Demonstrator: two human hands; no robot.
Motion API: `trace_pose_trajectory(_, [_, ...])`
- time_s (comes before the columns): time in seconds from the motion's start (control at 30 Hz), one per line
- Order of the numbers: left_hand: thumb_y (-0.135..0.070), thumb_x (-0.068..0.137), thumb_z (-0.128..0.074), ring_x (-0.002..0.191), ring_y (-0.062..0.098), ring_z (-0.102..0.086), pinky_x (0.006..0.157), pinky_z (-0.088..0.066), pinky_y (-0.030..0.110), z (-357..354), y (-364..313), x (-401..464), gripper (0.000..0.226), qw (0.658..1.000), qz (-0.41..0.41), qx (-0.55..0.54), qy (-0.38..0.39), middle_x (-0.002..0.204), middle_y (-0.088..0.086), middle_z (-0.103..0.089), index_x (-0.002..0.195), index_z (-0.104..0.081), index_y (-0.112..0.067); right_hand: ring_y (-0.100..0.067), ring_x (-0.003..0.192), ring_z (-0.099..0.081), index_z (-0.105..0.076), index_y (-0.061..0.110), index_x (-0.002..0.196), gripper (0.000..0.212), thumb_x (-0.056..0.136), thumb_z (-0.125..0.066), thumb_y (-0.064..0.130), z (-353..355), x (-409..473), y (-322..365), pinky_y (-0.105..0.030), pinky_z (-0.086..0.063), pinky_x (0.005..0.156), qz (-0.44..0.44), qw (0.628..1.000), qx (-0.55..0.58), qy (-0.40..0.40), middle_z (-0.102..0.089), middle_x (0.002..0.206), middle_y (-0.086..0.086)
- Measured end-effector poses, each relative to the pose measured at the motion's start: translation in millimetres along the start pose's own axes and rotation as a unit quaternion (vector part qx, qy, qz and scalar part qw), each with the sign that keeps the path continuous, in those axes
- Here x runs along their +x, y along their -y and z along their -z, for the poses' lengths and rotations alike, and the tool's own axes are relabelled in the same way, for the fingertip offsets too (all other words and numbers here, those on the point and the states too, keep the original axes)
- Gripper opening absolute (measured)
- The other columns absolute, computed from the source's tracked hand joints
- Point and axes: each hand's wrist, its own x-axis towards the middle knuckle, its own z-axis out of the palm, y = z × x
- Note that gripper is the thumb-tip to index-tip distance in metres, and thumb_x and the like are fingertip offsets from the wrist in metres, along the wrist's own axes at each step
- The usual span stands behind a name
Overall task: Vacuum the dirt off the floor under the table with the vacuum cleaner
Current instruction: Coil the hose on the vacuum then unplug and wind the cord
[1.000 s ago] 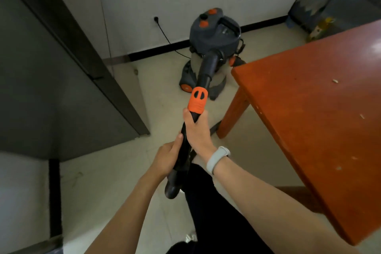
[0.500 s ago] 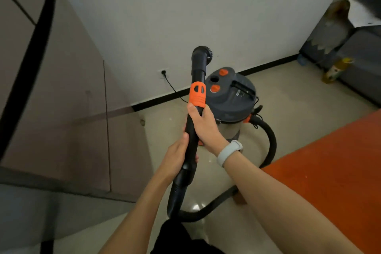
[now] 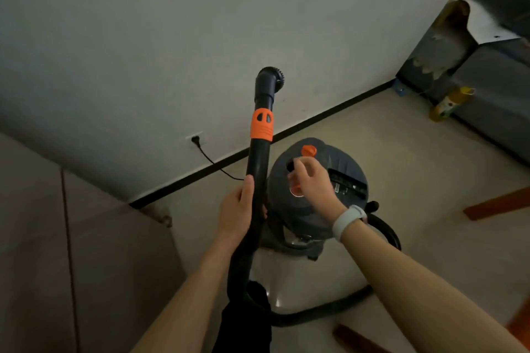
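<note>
The vacuum cleaner (image 3: pixel 318 195) stands on the pale floor (image 3: pixel 430 169) close to the white wall (image 3: pixel 200 23), in front of the person. Its body is round like a drum, with a dark grey top; one orange knob (image 3: pixel 308 150) sits near the far edge of the top, and a second orange button (image 3: pixel 296 190) is nearer, partly covered by the right hand (image 3: pixel 311 180). The fingers of this hand are bent down over the orange button, and a white band (image 3: pixel 348 222) is on the wrist; I cannot tell if the fingertips really press it. The left hand (image 3: pixel 236 209) grips the black wand (image 3: pixel 258 175), fingers wrapped round it, and holds it upright beside the drum. The wand has an orange collar (image 3: pixel 261 124) above the hand and ends in a round black brush head (image 3: pixel 269 77), which points up in front of the wall. A black hose (image 3: pixel 315 314) curves over the floor from the low end of the wand round behind the drum. A black cord (image 3: pixel 213 162) runs from the wall socket (image 3: pixel 195 138) towards the machine. At the right, parts of a red-brown table (image 3: pixel 499 203) are seen.
</note>
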Motion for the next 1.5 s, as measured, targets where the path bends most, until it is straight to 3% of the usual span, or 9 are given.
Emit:
trace_pose_trajectory(0.17, [-0.052, 0.096, -0.03, 0.047, 0.004, -0.06, 0.048, -0.047, 0.012, 12.2, 31.2, 73.9, 0.062, 0.995, 0.097, -0.015, 0.021, 0.063, 0.007, -0.063, 0.074, -0.062, -0.003, -0.021, 0.098, -0.056, -0.051, 0.01, 0.12, 0.027, 0.097, -0.048, 0.023, 1.5, 78.6, -68.4, -0.031, -0.044, 0.085, -0.087, 0.97, -0.227, 0.024, -0.059, 0.103, -0.004])
trace_pose_trajectory(0.33, [-0.051, 0.096, -0.032, 0.05, 0.007, -0.061, 0.05, -0.046, 0.012, 10.8, 66.5, 112.6, 0.061, 0.989, 0.137, 0.001, 0.048, 0.06, 0.005, -0.064, 0.069, -0.062, -0.006, -0.033, 0.121, -0.04, -0.044, 0.012, 0.133, 0.041, 0.096, -0.05, 0.029, -8.2, 121.2, -128.4, -0.041, -0.037, 0.1, -0.099, 0.878, -0.453, 0.119, -0.044, 0.128, -0.014])
trace_pose_trajectory(0.6, [-0.046, 0.097, -0.035, 0.055, 0.012, -0.061, 0.055, -0.046, 0.015, 8.5, 87.6, 135.4, 0.062, 0.987, 0.16, 0.005, 0.034, 0.059, 0.008, -0.064, 0.062, -0.062, -0.002, -0.026, 0.116, -0.042, -0.046, 0.016, 0.126, 0.043, 0.084, -0.056, 0.011, 2.0, 149.7, -141.8, -0.033, -0.035, 0.09, 0.101, 0.733, -0.637, 0.216, -0.047, 0.127, -0.003])
trace_pose_trajectory(0.73, [-0.046, 0.097, -0.035, 0.055, 0.012, -0.062, 0.057, -0.047, 0.019, -0.4, 80.2, 144.3, 0.064, 0.988, 0.15, 0.016, 0.025, 0.058, 0.009, -0.065, 0.062, -0.063, -0.001, -0.021, 0.117, -0.04, -0.044, 0.026, 0.134, 0.043, 0.092, -0.052, 0.021, 18.4, 164.2, -132.3, -0.03, -0.032, 0.09, 0.16, 0.696, -0.644, 0.276, -0.047, 0.131, 0.003])
trace_pose_trajectory(0.8, [-0.044, 0.098, -0.035, 0.054, 0.012, -0.061, 0.055, -0.046, 0.017, -5.5, 77.2, 145.4, 0.063, 0.989, 0.147, 0.017, 0.021, 0.057, 0.008, -0.065, 0.061, -0.062, 0.0, -0.021, 0.119, -0.04, -0.041, 0.029, 0.14, 0.043, 0.097, -0.047, 0.03, 29.1, 171.6, -127.3, -0.031, -0.031, 0.091, 0.171, 0.713, -0.619, 0.281, -0.046, 0.134, 0.003])
trace_pose_trajectory(0.9, [-0.045, 0.097, -0.036, 0.053, 0.012, -0.062, 0.052, -0.045, 0.016, -14.7, 73.1, 146.5, 0.063, 0.988, 0.154, 0.024, 0.015, 0.056, 0.007, -0.065, 0.059, -0.063, -0.002, -0.026, 0.127, -0.036, -0.033, 0.02, 0.145, 0.055, 0.095, -0.049, 0.038, 43.8, 196.8, -116.2, -0.038, -0.029, 0.1, 0.104, 0.785, -0.587, 0.169, -0.041, 0.141, -0.004])
trace_pose_trajectory(1.13, [-0.041, 0.097, -0.038, 0.05, 0.01, -0.059, 0.051, -0.045, 0.014, -36.0, 70.7, 144.8, 0.059, 0.987, 0.162, 0.003, 0.001, 0.052, 0.005, -0.062, 0.057, -0.061, -0.003, -0.028, 0.122, -0.036, -0.052, 0.02, 0.134, 0.037, 0.097, -0.047, 0.025, 40.5, 250.2, -128.5, -0.039, -0.029, 0.098, 0.047, 0.861, -0.501, 0.078, -0.043, 0.134, -0.006])
trace_pose_trajectory(1.3, [-0.04, 0.096, -0.04, 0.05, 0.012, -0.059, 0.05, -0.046, 0.017, -47.1, 67.3, 149.6, 0.056, 0.983, 0.183, -0.005, -0.001, 0.056, 0.01, -0.062, 0.062, -0.061, -0.002, -0.025, 0.125, -0.033, -0.054, 0.024, 0.132, 0.037, 0.096, -0.047, 0.017, 50.8, 262.7, -132.9, -0.037, -0.025, 0.095, 0.121, 0.812, -0.554, 0.138, -0.042, 0.137, -0.001])
trace_pose_trajectory(1.5, [-0.046, 0.095, -0.041, 0.058, 0.02, -0.063, 0.067, -0.051, 0.035, -48.0, 65.2, 156.9, 0.059, 0.983, 0.183, 0.014, 0.019, 0.06, 0.012, -0.065, 0.066, -0.064, 0.0, -0.026, 0.13, -0.034, -0.039, 0.024, 0.143, 0.048, 0.096, -0.048, 0.023, 55.1, 260.0, -119.2, -0.042, -0.026, 0.103, 0.155, 0.802, -0.55, 0.172, -0.039, 0.143, -0.002])
